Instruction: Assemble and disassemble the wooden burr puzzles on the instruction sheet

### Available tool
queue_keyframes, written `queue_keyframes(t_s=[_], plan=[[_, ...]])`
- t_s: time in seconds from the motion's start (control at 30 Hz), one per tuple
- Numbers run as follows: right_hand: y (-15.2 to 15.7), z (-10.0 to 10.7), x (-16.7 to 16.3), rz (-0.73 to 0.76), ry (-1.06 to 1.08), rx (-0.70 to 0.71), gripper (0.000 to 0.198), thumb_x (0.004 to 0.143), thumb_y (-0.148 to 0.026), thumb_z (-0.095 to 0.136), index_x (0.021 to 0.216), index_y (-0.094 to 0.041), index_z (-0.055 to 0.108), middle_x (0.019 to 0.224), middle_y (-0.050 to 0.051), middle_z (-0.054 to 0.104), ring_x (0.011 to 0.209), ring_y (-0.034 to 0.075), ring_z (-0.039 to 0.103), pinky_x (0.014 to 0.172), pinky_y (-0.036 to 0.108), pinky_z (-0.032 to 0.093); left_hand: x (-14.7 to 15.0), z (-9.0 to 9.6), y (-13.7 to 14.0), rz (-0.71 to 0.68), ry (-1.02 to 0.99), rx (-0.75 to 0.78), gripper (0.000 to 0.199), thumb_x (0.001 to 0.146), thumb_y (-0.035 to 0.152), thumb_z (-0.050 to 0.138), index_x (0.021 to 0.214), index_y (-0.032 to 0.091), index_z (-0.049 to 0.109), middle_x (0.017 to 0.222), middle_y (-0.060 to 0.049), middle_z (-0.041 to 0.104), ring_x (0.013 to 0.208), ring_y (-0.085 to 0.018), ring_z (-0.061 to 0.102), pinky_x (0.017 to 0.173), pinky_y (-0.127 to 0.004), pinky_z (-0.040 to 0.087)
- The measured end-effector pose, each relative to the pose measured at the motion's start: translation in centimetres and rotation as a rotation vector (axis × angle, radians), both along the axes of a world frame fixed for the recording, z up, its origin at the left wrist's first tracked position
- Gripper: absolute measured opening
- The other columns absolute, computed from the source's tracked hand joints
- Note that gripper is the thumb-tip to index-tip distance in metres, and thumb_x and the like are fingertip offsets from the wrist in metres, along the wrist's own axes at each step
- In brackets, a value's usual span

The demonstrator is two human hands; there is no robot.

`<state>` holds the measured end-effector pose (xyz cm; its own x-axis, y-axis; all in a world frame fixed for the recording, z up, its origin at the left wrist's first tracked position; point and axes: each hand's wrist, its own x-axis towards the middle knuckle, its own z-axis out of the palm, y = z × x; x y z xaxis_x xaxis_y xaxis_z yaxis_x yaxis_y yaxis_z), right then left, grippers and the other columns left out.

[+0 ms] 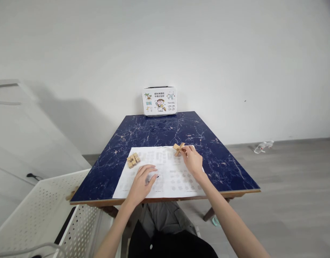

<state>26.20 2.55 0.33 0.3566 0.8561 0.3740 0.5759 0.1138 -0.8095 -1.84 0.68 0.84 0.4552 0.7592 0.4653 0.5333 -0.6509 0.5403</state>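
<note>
A wooden interlocking puzzle [179,148], made of crossed light-brown pieces, is at the right side of a printed paper sheet [122,191]. The fingers of my right hand [193,159] are closed on its right end. Over the lower left of the sheet, my left hand [141,182] has its fingers stretched and its thumb apart, holding nothing. A small dark mark shows by the left thumb; I cannot make out what it is. A second wooden block puzzle [133,160] rests on the sheet's upper left, beyond my left hand.
The sheet lies on a blue marble-patterned table [165,129]. A white case [159,102] with cartoon prints stands at the back against the wall. White perforated baskets [79,225] adjoin the table's left side. Clear plastic [263,147] lies on the floor at right.
</note>
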Motion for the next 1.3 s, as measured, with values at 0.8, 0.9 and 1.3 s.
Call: queue_keyframes(t_s=[0.8, 0.9, 1.3], plan=[[-5.9, -2.3, -5.5, 0.568, 0.284, -0.067, 0.02, 0.096, -0.04, 0.064, 0.094, -0.021, 0.068, 0.085, 0.002, 0.074, 0.074, 0.019, 0.066, 0.071, 0.03, 0.051, 0.8, -0.8, -0.4, -0.117, -0.29, -0.503, 0.088, 0.075, 0.036, 0.091, 0.152, 0.028, 0.049, 0.159, -0.014, 0.052, 0.148, -0.036, 0.049, 0.124, -0.055, 0.038], [-6.2, -2.0, -5.4, 0.572, 0.267, -0.075, 0.019, 0.096, -0.039, 0.063, 0.095, -0.021, 0.069, 0.081, 0.002, 0.073, 0.071, 0.019, 0.064, 0.069, 0.03, 0.049, 0.8, -0.6, -0.4, -0.127, -0.278, -0.52, 0.091, 0.073, 0.036, 0.092, 0.154, 0.028, 0.049, 0.158, -0.013, 0.054, 0.147, -0.036, 0.05, 0.124, -0.056, 0.037], [-7.0, -1.6, -5.3, 0.62, 0.317, -0.111, 0.027, 0.09, -0.046, 0.074, 0.081, -0.022, 0.068, 0.068, -0.002, 0.07, 0.064, 0.018, 0.064, 0.064, 0.028, 0.048, -0.2, -0.2, 0.1, -0.245, -0.324, -0.625, 0.099, 0.066, 0.029, 0.095, 0.155, 0.035, 0.051, 0.147, -0.011, 0.064, 0.137, -0.036, 0.06, 0.118, -0.057, 0.046]])
